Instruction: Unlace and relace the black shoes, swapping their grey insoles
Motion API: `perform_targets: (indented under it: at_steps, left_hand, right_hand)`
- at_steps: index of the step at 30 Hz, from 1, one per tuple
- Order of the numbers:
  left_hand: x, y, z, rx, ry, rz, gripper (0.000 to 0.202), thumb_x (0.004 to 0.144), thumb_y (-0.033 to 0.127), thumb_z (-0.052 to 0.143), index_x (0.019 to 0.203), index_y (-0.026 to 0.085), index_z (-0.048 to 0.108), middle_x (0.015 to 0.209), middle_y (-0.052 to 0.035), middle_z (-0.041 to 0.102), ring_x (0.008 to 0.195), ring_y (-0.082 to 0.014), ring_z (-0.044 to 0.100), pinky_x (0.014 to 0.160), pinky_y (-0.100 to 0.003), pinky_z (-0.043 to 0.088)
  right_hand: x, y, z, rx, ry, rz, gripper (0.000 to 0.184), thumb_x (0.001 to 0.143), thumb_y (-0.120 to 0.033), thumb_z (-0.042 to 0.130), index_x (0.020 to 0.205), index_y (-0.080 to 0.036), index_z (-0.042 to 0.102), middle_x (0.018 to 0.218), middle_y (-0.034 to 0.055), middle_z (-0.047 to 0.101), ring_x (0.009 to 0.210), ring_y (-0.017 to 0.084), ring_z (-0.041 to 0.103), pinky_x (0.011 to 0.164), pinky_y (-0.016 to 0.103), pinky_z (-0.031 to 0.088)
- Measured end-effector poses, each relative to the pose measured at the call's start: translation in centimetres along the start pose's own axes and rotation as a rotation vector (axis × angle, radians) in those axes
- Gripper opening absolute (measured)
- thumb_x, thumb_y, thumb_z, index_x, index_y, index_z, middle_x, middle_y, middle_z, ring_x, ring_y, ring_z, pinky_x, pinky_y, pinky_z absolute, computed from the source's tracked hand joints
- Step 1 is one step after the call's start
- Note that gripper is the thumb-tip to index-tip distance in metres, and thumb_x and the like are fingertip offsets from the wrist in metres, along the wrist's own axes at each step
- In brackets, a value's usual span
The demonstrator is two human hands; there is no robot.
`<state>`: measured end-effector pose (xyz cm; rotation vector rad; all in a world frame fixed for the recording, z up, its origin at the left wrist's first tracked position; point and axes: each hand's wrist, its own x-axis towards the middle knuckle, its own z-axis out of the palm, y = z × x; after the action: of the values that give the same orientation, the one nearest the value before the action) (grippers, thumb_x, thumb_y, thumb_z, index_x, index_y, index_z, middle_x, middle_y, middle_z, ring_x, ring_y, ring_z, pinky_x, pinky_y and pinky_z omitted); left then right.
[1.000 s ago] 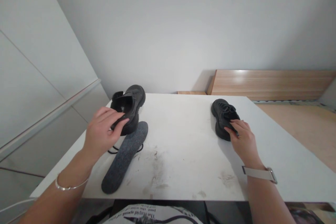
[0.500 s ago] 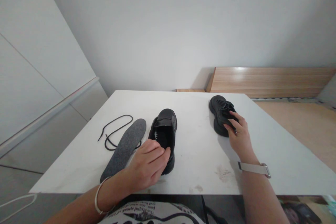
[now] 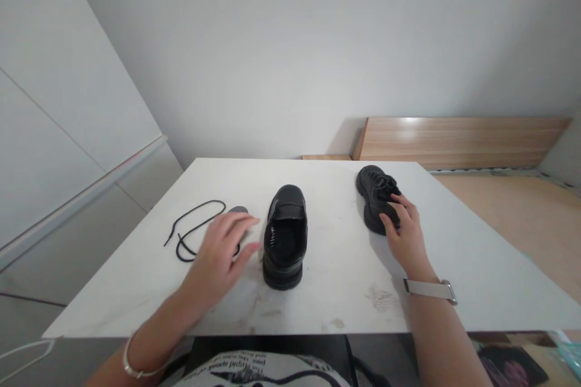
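A black loafer [image 3: 290, 201] stands near the middle of the white table, toe away from me and opening up. My left hand [image 3: 222, 248] hovers to its left, thumb and fingers spread, apart from the shoe. Beneath that hand lies a grey insole [image 3: 238, 210]; only its far end shows. At the right, my right hand [image 3: 405, 224] has thumb and fingers closed on the collar of a black lace-up shoe [image 3: 376, 193], which rests on the table. A loose black shoelace [image 3: 200, 202] curls to the left of the insole.
The white table [image 3: 336, 242] has brownish smudges along its near edge. Behind it rises a pale wall [image 3: 290, 60]. A wooden headboard [image 3: 463, 138] and a beige bed surface [image 3: 503, 205] lie beyond to the right. White cabinet panels [image 3: 63, 121] stand at the left.
My left hand has let go of the loafer and moved left, opening over the insole. The loafer has straightened slightly. My right hand stays on the lace-up shoe.
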<state>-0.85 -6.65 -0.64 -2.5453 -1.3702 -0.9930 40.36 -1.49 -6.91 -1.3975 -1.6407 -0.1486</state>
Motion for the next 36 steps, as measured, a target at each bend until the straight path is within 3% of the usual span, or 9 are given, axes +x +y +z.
perform_targets:
  at_steps: [4, 7, 12, 19, 23, 26, 29, 33, 36]
  left_hand:
    - [-1.6, -5.9, -0.3, 0.361, -0.110, -0.299, 0.048, 0.097, 0.048, 0.044, 0.122, 0.009, 0.057, 0.110, -0.0199, 0.062, 0.103, -0.0365, 0.058, 0.093, -0.051, 0.047]
    - [-2.7, -8.4, 0.4, 0.394, -0.262, -0.403, 0.061, 0.093, 0.053, 0.047, 0.129, 0.006, 0.053, 0.112, -0.0222, 0.062, 0.107, -0.0384, 0.060, 0.093, -0.050, 0.048]
    - [-3.0, -8.6, 1.5, 0.215, -0.348, -0.527, 0.066, 0.089, 0.050, 0.053, 0.139, 0.009, 0.044, 0.108, -0.0167, 0.067, 0.098, -0.0321, 0.066, 0.085, -0.042, 0.051]
    - [-0.9, -6.4, -0.8, 0.045, -0.134, -0.606, 0.039, 0.084, 0.043, 0.053, 0.111, 0.016, 0.063, 0.075, -0.0026, 0.061, 0.071, -0.0220, 0.061, 0.068, -0.032, 0.048]
    - [0.2, -3.6, -4.0, -0.318, 0.109, -0.699, 0.033, 0.082, 0.049, 0.060, 0.101, 0.021, 0.061, 0.078, 0.0012, 0.058, 0.055, -0.0134, 0.055, 0.048, -0.023, 0.041]
    - [0.7, -0.8, -5.7, -0.563, 0.233, -0.677, 0.030, 0.081, 0.043, 0.067, 0.099, 0.022, 0.055, 0.088, 0.0018, 0.060, 0.048, -0.0087, 0.052, 0.039, -0.019, 0.038]
    - [1.0, 2.0, -6.4, -0.755, 0.191, -0.600, 0.025, 0.084, 0.037, 0.069, 0.097, 0.023, 0.054, 0.082, 0.0032, 0.060, 0.045, -0.0084, 0.051, 0.036, -0.019, 0.042]
    - [1.3, 4.6, -5.8, -0.965, 0.122, -0.493, 0.019, 0.089, 0.033, 0.067, 0.098, 0.023, 0.053, 0.074, 0.0047, 0.058, 0.051, -0.0107, 0.057, 0.044, -0.020, 0.050]
    - [1.9, 4.7, -4.9, -1.059, 0.124, -0.455, 0.017, 0.089, 0.029, 0.067, 0.099, 0.022, 0.055, 0.075, 0.0039, 0.059, 0.058, -0.0107, 0.059, 0.053, -0.020, 0.053]
  right_hand:
    - [0.0, -0.1, 0.0, -0.005, 0.001, 0.000, 0.026, 0.094, -0.036, 0.053, 0.110, -0.017, 0.061, 0.131, 0.0187, 0.054, 0.128, 0.033, 0.048, 0.110, 0.059, 0.041]
    - [0.1, -0.1, 0.0, -0.009, 0.008, -0.004, 0.027, 0.094, -0.037, 0.053, 0.110, -0.017, 0.061, 0.129, 0.0183, 0.055, 0.126, 0.032, 0.049, 0.110, 0.058, 0.040]
    - [0.1, -0.2, 0.0, -0.021, 0.001, -0.005, 0.027, 0.094, -0.035, 0.051, 0.112, -0.017, 0.060, 0.129, 0.0181, 0.054, 0.125, 0.031, 0.049, 0.111, 0.056, 0.040]
    - [-0.1, -1.6, -0.2, -0.125, 0.021, 0.021, 0.040, 0.094, -0.037, 0.052, 0.128, -0.015, 0.055, 0.141, 0.0213, 0.043, 0.136, 0.035, 0.040, 0.113, 0.061, 0.035]
    - [0.2, -6.6, -1.1, -0.102, 0.165, -0.012, 0.059, 0.092, -0.036, 0.060, 0.143, -0.014, 0.040, 0.148, 0.0237, 0.033, 0.144, 0.037, 0.029, 0.116, 0.064, 0.028]
    - [0.1, -12.9, -1.7, 0.141, 0.184, -0.039, 0.046, 0.094, -0.031, 0.059, 0.136, -0.021, 0.045, 0.136, 0.0171, 0.045, 0.134, 0.031, 0.043, 0.110, 0.057, 0.040]
    - [-0.4, -19.4, -1.8, 0.427, -0.110, -0.101, 0.044, 0.094, -0.034, 0.059, 0.133, -0.024, 0.041, 0.139, 0.0153, 0.044, 0.133, 0.028, 0.045, 0.110, 0.052, 0.042]
    - [-1.7, -24.9, -1.0, 0.451, -0.483, -0.201, 0.073, 0.072, -0.050, 0.083, 0.126, -0.023, 0.041, 0.142, 0.0163, 0.040, 0.132, 0.033, 0.044, 0.104, 0.049, 0.046]
    - [-2.3, -25.7, -0.1, 0.407, -0.571, -0.085, 0.039, 0.081, -0.028, 0.073, 0.110, -0.022, 0.047, 0.121, 0.0097, 0.051, 0.099, 0.024, 0.058, 0.080, 0.038, 0.051]
